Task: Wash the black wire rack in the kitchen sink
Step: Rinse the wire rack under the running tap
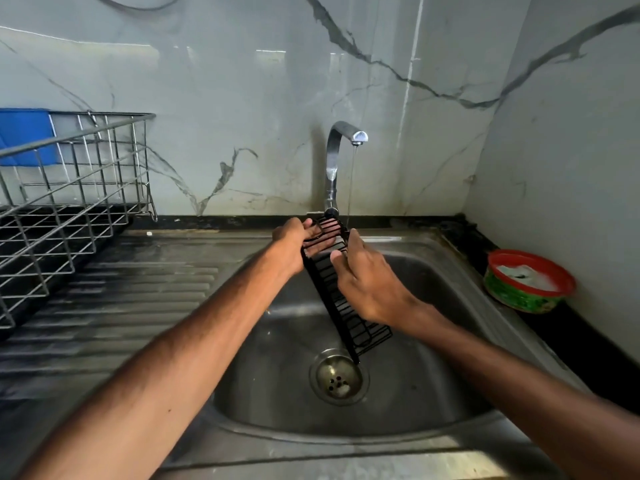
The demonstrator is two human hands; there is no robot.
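- The black wire rack (323, 278) is held above the sink (433, 341), its far end beside the thin water stream (351, 181) from the tap (332, 161).
- The left hand (294, 244) grips the far end: fingers lie beneath the wires, thumb over the left edge.
- The right hand (370, 285) pinches the right edge at mid-length.
- Recommended: slide the rack rightwards into the stream and rub each wire, keeping both grips firm, as wet wire is likely slippery.
- The long axis runs far to near; the far end is high and the near end points down at the drain (338, 375).
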